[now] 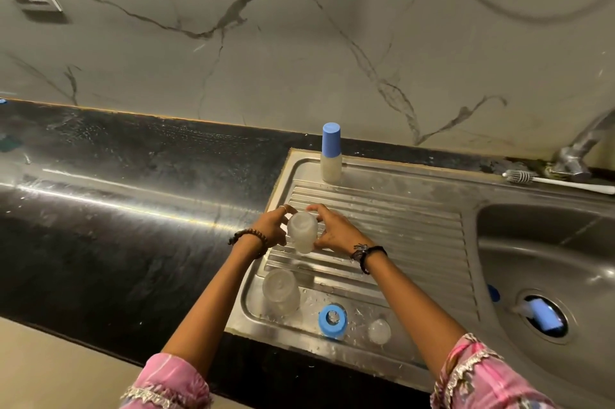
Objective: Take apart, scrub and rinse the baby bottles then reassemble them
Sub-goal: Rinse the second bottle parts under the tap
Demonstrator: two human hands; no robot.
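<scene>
Both hands clamped on one clear bottle body (302,231) — left hand (270,231) curled round its left side, right hand (336,231) pinching the right side, fingertips meeting near the top. Held over the ribbed drainboard (399,228), base up and away, narrower end down toward the steel; cannot tell whether that end touches the ribs. Long axis close to vertical, tilted slightly toward the camera.

Judging by pose: being set down inverted to drain, or picked up for reassembly — not decidable from this.

Second clear bottle body (280,290) stands inverted just nearer on the flat front strip of the drainboard, directly below the left forearm. Blue collar ring (332,321) to its right on the same strip, clear teat or dome (379,330) just beside that. These parts sit nearer than the held bottle, under and between the forearms; right hand the closer one for the ring and teat.

Assembled bottle with blue cap (331,153) upright at the far edge of the drainboard, well apart from the hands. Bottle brush (559,180) lying on the sink ledge by the tap (579,152). Blue item (544,315) sitting in the sink drain, basin to the right. Black counter (116,208) wet on the left.
</scene>
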